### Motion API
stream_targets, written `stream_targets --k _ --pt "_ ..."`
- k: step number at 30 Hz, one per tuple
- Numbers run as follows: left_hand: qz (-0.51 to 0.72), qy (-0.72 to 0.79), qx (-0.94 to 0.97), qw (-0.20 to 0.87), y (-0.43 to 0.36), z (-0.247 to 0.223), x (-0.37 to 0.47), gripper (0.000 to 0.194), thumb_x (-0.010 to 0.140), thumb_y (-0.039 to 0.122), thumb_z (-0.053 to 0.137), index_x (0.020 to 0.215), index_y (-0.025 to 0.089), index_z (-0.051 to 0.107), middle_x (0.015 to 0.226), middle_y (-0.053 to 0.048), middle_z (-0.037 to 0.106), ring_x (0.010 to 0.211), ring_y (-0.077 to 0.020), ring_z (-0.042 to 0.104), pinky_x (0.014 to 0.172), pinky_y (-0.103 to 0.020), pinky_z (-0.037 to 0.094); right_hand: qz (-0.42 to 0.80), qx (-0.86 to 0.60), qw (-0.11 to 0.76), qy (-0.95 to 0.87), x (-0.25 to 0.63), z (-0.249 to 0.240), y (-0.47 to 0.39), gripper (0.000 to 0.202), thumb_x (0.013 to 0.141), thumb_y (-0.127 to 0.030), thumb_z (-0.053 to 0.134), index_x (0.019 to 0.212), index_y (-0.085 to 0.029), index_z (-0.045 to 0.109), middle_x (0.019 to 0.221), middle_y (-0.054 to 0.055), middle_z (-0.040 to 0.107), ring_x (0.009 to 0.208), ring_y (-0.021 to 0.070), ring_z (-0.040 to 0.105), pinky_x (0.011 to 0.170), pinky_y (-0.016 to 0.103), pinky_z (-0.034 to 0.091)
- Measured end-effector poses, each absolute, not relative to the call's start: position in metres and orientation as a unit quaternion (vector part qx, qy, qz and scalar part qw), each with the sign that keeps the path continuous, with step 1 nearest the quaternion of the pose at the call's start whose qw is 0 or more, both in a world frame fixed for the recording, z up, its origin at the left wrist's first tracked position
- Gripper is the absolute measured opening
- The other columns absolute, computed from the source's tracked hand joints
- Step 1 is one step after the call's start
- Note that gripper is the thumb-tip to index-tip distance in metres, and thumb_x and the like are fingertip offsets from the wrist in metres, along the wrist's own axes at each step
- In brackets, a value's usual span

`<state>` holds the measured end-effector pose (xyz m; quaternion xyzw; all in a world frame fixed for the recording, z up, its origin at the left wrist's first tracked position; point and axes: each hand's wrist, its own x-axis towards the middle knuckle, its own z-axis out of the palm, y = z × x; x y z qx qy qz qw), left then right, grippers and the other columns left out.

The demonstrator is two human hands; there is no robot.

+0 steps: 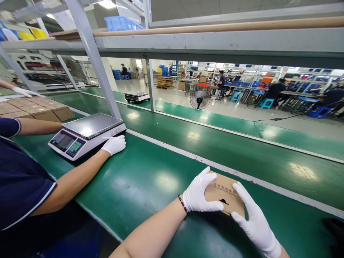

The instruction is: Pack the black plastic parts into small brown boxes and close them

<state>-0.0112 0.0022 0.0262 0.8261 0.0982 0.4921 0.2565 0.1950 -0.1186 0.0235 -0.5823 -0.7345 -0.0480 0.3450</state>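
A small brown cardboard box [224,193] with printed text on its top is held between my two white-gloved hands above the green bench [150,179]. My left hand [200,193] grips its left side, thumb at the near edge and fingers at the far edge. On the right side, my right hand [254,218] pinches the box between thumb and fingers. A beaded bracelet circles my left wrist.
At the left, a person's gloved hand [115,144] touches the side of a weighing scale [91,125]. Brown boxes [45,113] lie beyond it. A white divider strip [188,154] crosses behind my hands; a metal shelf beam [215,41] spans above. A dark object sits far right.
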Motion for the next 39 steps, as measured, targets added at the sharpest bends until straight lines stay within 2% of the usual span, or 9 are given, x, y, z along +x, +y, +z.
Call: stream_targets --k 6,13,16,20,23,25,30,34,39 --pt "0.474 0.082 0.848 0.223 0.006 0.025 -0.011 0.081 0.073 0.056 0.064 0.136 0.023 0.025 0.125 -0.013 0.053 0.124 -0.0339 0.048 0.112 -0.058 0.023 -0.129 -0.531 0.356 -0.758 0.195 0.022 -0.114 0.05 0.085 -0.037 0.058 0.131 -0.022 0.049 0.137 0.01 0.048 0.125 0.0289 0.046 0.1 0.046 0.045" --pt "0.507 0.145 0.81 0.255 0.003 0.025 -0.009 0.069 0.079 0.059 0.059 0.132 0.021 0.038 0.123 -0.013 0.057 0.126 -0.0301 0.047 0.106 -0.05 0.039 -0.133 -0.536 0.461 -0.695 0.188 0.017 -0.112 0.045 0.085 -0.024 0.06 0.129 -0.022 0.052 0.126 0.011 0.058 0.108 0.0251 0.06 0.094 0.044 0.051" --pt "0.532 0.114 0.804 0.24 0.002 0.031 -0.007 0.046 0.083 0.05 0.059 0.116 0.019 0.053 0.112 -0.011 0.062 0.109 -0.0237 0.061 0.109 -0.049 0.036 -0.133 -0.511 0.465 -0.71 0.185 0.021 -0.112 0.032 0.085 -0.019 0.059 0.116 -0.024 0.061 0.125 0.008 0.058 0.109 0.0237 0.059 0.094 0.044 0.051" --pt "0.525 0.115 0.81 0.236 -0.001 0.035 -0.005 0.024 0.09 0.035 0.047 0.09 0.018 0.064 0.098 -0.008 0.066 0.101 -0.0191 0.063 0.112 -0.047 0.032 -0.141 -0.497 0.43 -0.74 0.186 0.022 -0.112 0.033 0.085 -0.02 0.059 0.118 -0.024 0.06 0.124 0.009 0.057 0.114 0.0256 0.055 0.095 0.047 0.049" --pt "0.499 0.148 0.815 0.254 -0.005 0.028 -0.001 0.024 0.087 0.022 0.042 0.085 0.02 0.065 0.101 -0.006 0.067 0.109 -0.0196 0.06 0.115 -0.048 0.026 -0.164 -0.484 0.404 -0.759 0.188 0.018 -0.114 0.037 0.085 -0.019 0.059 0.122 -0.022 0.056 0.126 0.012 0.055 0.119 0.0284 0.051 0.096 0.052 0.047" --pt "0.488 0.175 0.806 0.285 -0.007 0.022 0.0 0.023 0.083 0.021 0.046 0.095 0.02 0.066 0.119 -0.009 0.061 0.124 -0.0239 0.049 0.115 -0.049 0.025 -0.193 -0.478 0.39 -0.763 0.185 0.018 -0.117 0.037 0.085 -0.017 0.057 0.121 -0.02 0.054 0.124 0.014 0.055 0.121 0.0296 0.049 0.097 0.057 0.043" --pt "0.423 0.253 0.765 0.414 -0.009 0.016 0.001 0.067 0.078 0.025 0.057 0.14 0.017 0.033 0.154 -0.015 0.019 0.141 -0.0293 0.023 0.114 -0.049 0.025 -0.259 -0.447 0.361 -0.776 0.165 0.024 -0.123 0.033 0.08 -0.005 0.057 0.11 -0.019 0.056 0.11 0.01 0.06 0.107 0.0229 0.057 0.095 0.053 0.045" --pt "0.391 0.273 0.753 0.454 -0.009 0.02 0.0 0.072 0.077 0.026 0.059 0.142 0.016 0.03 0.154 -0.016 0.017 0.142 -0.0288 0.02 0.116 -0.046 0.02 -0.278 -0.455 0.359 -0.767 0.153 0.026 -0.114 0.033 0.082 -0.009 0.058 0.114 -0.016 0.054 0.106 0.013 0.062 0.103 0.0239 0.059 0.09 0.05 0.049" --pt "0.395 0.265 0.76 0.443 -0.008 0.019 0.0 0.073 0.076 0.026 0.059 0.142 0.016 0.031 0.154 -0.016 0.019 0.142 -0.0294 0.02 0.117 -0.047 0.019 -0.217 -0.51 0.38 -0.741 0.149 0.031 -0.11 0.018 0.085 -0.022 0.059 0.102 -0.017 0.057 0.095 0.01 0.062 0.091 0.0232 0.058 0.082 0.046 0.05"
